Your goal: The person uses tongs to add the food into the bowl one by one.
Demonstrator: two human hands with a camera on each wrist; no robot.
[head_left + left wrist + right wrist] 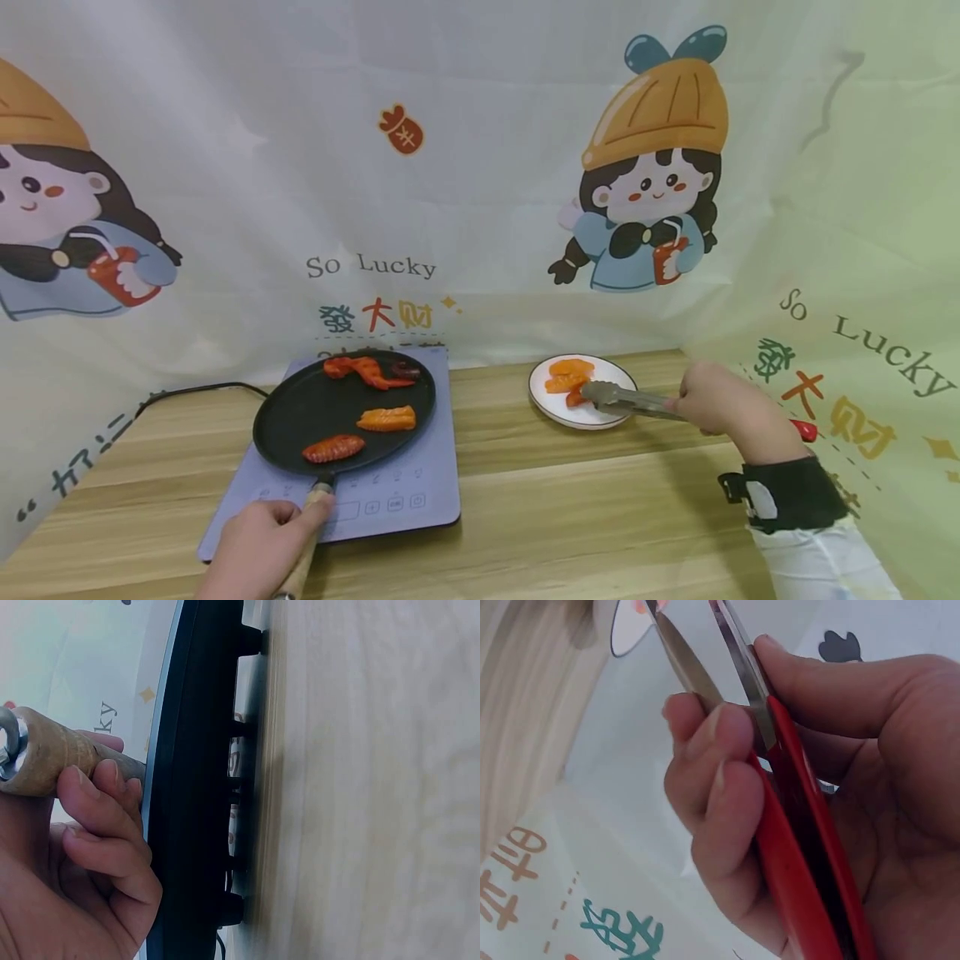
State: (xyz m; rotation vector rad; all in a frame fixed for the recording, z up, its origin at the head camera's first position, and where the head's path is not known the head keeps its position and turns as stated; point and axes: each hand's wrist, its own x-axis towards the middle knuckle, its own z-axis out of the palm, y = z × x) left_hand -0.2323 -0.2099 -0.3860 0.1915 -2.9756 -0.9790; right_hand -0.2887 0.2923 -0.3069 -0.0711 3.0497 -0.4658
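Note:
My left hand (262, 542) grips the wooden handle (60, 754) of a black frying pan (300, 417), its fingers curled round it in the left wrist view. In the pan lie a red-brown chicken wing piece (333, 448), an orange piece (387, 418) and reddish pieces (363, 371) at the far rim. My right hand (727, 408) holds metal tongs (637, 402) with red handles (787, 862). The tongs' tips are over a white plate (551, 408), right at a small red-orange piece (576, 397). Orange pieces (570, 375) lie beside it on the plate.
The pan sits on a grey-lilac induction cooker (405, 508) with a black cable (198, 388) running left. Under everything is a wood-grain table (525, 517). A printed cloth (480, 183) hangs behind and along both sides.

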